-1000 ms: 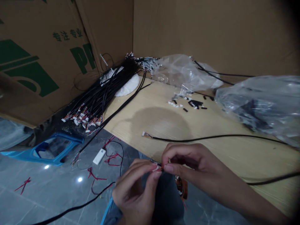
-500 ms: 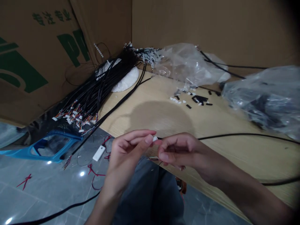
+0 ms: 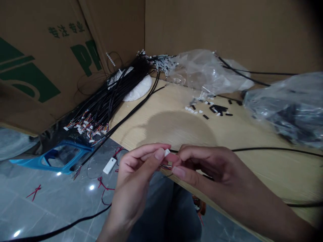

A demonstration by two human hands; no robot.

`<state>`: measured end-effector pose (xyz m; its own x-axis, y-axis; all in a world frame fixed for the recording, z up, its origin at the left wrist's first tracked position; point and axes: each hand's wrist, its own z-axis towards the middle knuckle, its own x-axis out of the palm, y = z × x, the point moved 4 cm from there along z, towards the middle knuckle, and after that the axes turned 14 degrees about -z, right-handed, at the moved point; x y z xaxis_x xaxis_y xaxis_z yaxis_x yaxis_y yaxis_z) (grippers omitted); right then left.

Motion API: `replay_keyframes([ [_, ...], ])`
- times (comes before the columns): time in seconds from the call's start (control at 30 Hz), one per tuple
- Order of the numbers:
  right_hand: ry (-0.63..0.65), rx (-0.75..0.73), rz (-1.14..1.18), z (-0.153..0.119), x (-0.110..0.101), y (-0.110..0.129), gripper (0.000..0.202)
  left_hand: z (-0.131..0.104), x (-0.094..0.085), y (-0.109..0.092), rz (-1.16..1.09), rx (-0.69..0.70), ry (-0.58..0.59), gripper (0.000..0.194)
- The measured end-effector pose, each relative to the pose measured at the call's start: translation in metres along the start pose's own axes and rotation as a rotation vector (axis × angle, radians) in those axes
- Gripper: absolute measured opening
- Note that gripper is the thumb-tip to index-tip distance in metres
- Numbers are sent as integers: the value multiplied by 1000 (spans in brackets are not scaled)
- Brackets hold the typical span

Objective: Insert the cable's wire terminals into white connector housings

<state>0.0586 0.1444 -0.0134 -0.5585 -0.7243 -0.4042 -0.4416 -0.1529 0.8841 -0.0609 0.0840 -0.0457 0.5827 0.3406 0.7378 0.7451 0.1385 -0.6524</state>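
A small white connector [image 3: 167, 153] is pinched between the thumb and fingers of my left hand [image 3: 137, 176]. Close beside it on the right, my right hand [image 3: 212, 168] is closed, its thumb and index finger holding thin coloured wires [image 3: 166, 166]. The wires show in the gap between both hands. Behind my right hand a black cable [image 3: 264, 149] runs off to the right across the table. Whether the wires enter the connector is too small to tell.
Bundled black cables [image 3: 126, 84] with white connectors lie at the back left of the wooden table [image 3: 141, 134]. Loose black and white pieces [image 3: 219, 109] lie near plastic bags [image 3: 204, 72]. Cardboard walls [image 3: 227, 30] stand behind. A blue plastic frame [image 3: 68, 168] is at lower left.
My right hand has turned and its fingertips have moved closer to the connector. My left hand keeps its pinch. The whole view has shifted slightly.
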Motion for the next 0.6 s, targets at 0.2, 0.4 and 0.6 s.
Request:
replay_keyframes([
  [0.2,-81,-52,-38,-8,0,5,10,-8,4,-3,87,110,-16,6],
  [0.4,-178,-132,-99,-9,-4,12,10,-12,7,-1,160,154,-33,7],
  [0.6,-248,-216,-167,-14,-6,18,12,-11,6,-4,281,176,-52,17],
])
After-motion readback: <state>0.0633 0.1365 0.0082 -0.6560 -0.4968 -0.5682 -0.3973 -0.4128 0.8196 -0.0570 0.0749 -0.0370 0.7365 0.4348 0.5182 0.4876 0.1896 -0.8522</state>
